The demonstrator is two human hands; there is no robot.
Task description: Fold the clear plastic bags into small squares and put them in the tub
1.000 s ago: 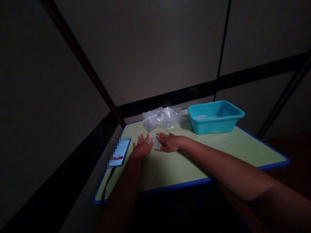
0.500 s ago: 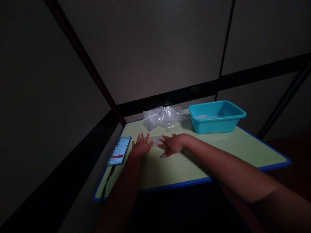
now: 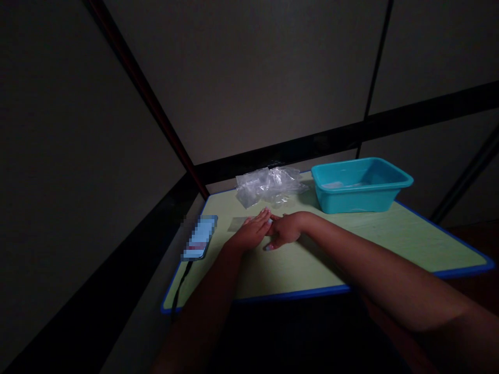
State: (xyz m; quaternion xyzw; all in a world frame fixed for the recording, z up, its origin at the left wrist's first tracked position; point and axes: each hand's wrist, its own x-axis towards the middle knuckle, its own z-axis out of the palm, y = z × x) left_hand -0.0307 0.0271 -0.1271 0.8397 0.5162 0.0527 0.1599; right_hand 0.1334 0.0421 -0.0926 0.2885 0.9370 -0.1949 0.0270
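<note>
My left hand (image 3: 251,234) lies flat on the green table top (image 3: 351,244), fingers stretched out and pointing far right. My right hand (image 3: 287,229) rests palm down right beside it, and its fingertips meet those of the left hand. I see nothing held in either hand. A small flat clear plastic bag (image 3: 237,223) lies on the table just left of my left hand. Farther back sits a crumpled heap of clear plastic bags (image 3: 268,185).
A turquoise plastic tub (image 3: 360,184) stands at the back right of the table. A phone (image 3: 199,237) with a lit screen lies at the left edge, and a dark cable runs from it off the front. Dim walls with dark rails close the table in behind and left.
My left hand has slid right off the small clear bag, which now lies bare to its left. The right hand has drawn in until the fingertips touch. The view has shifted slightly.
</note>
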